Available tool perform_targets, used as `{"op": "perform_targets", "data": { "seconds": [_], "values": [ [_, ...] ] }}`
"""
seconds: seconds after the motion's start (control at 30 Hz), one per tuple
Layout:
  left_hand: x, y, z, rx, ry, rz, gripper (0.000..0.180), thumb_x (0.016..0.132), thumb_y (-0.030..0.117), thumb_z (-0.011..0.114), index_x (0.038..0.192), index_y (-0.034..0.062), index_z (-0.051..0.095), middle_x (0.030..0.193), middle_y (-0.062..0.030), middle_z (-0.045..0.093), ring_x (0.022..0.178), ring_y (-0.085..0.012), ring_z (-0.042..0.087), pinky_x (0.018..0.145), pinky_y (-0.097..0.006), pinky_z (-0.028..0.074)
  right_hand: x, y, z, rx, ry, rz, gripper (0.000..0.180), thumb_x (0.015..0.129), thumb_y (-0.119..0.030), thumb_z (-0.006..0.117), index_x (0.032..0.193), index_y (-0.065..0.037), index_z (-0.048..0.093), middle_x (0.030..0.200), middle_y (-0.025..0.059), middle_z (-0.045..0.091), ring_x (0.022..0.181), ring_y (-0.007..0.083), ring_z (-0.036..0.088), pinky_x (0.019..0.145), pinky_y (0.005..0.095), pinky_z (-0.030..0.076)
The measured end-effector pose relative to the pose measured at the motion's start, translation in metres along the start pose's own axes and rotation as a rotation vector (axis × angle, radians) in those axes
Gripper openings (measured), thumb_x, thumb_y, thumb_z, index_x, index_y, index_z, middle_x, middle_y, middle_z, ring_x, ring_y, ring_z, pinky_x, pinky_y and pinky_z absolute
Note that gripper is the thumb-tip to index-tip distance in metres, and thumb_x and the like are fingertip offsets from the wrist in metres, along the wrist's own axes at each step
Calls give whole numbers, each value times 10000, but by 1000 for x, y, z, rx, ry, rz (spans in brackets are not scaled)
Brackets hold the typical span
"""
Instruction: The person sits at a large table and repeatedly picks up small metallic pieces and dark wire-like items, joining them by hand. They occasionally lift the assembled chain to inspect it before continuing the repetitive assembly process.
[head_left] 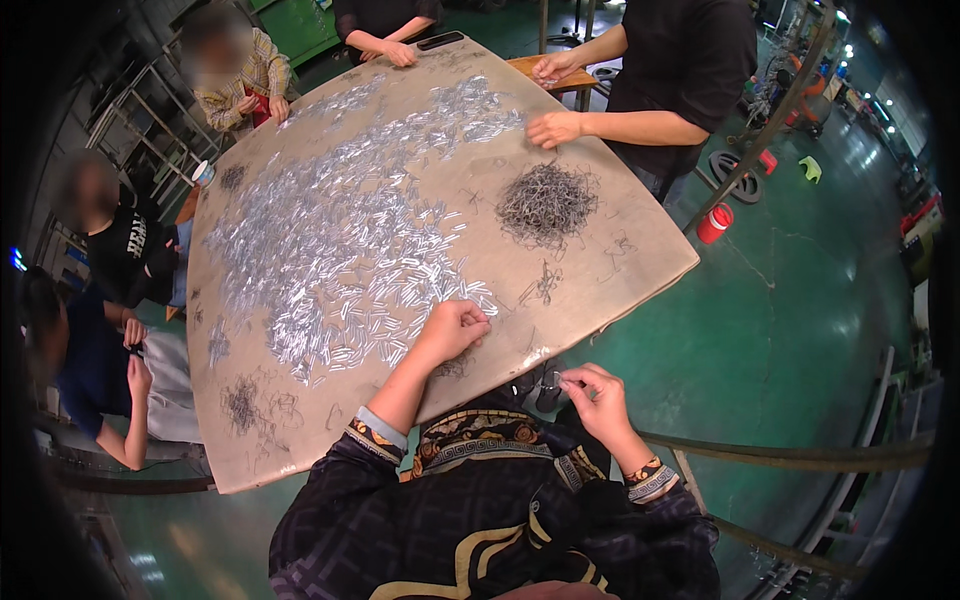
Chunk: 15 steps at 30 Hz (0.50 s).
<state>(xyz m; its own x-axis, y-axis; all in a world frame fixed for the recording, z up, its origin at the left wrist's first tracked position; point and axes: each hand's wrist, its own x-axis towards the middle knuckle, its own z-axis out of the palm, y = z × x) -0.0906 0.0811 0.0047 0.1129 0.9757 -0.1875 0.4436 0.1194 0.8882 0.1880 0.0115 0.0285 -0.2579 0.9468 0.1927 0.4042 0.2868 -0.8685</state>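
My left hand [453,331] rests over the near edge of the table [580,290], its fingers curled together beside the scattered small silvery metal pieces [345,265]. Whatever it may hold is hidden. Just off the table's edge, my right hand [600,402] is pinched shut at thumb and fingertips. Something tiny seems to show at its tips, too small to name. The short, narrow metal pieces spread in a wide layer over the left and middle of the tabletop. Partly under my left wrist lies a small patch of dark, thin curly strands [452,366].
A heap of tangled dark strands [548,205] lies on the right side, with smaller tufts [240,402] elsewhere. Several people work around the table, one in black [680,90] at the far right. A phone [440,41] sits at the far edge. A red bucket [714,224] stands on the green floor.
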Motion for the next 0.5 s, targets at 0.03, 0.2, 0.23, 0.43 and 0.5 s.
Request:
{"op": "perform_targets", "data": {
  "seconds": [0.03,0.2,0.23,0.43,0.5],
  "values": [
    [-5,4,-4,-96,-41,-44,84,838,71,711,851,5,662,688,-29,668,572,-78,613,526,-208,461,0,1,1,2,11,-22,75,804,2,690,878,10,691,772,77,654,665,156,606,586,263,455],
    [-17,-9,-18,-321,-137,-127,70,847,61,702,868,10,658,701,-32,677,602,-81,640,521,-200,467,1,0,1,25,2,-21,58,806,9,678,863,16,679,757,87,641,661,171,601,601,270,461],
    [-18,-11,-22,-336,-137,-136,69,843,57,705,866,11,660,702,-34,678,602,-80,639,520,-202,465,2,-1,1,30,-2,-23,54,806,11,676,860,17,676,754,88,637,658,170,598,603,270,460],
    [-37,-15,-43,-100,-137,-161,58,815,36,712,818,2,666,701,-37,675,595,-85,631,521,-214,467,3,2,2,33,-19,-41,58,802,24,669,860,21,670,730,82,613,631,158,568,597,266,452],
    [-38,-13,-45,-25,-157,-163,59,809,33,711,801,-4,666,698,-39,673,588,-87,627,520,-220,470,4,2,3,33,-18,-47,62,801,26,670,863,22,669,728,81,611,631,157,569,596,264,450]
  ]
}}
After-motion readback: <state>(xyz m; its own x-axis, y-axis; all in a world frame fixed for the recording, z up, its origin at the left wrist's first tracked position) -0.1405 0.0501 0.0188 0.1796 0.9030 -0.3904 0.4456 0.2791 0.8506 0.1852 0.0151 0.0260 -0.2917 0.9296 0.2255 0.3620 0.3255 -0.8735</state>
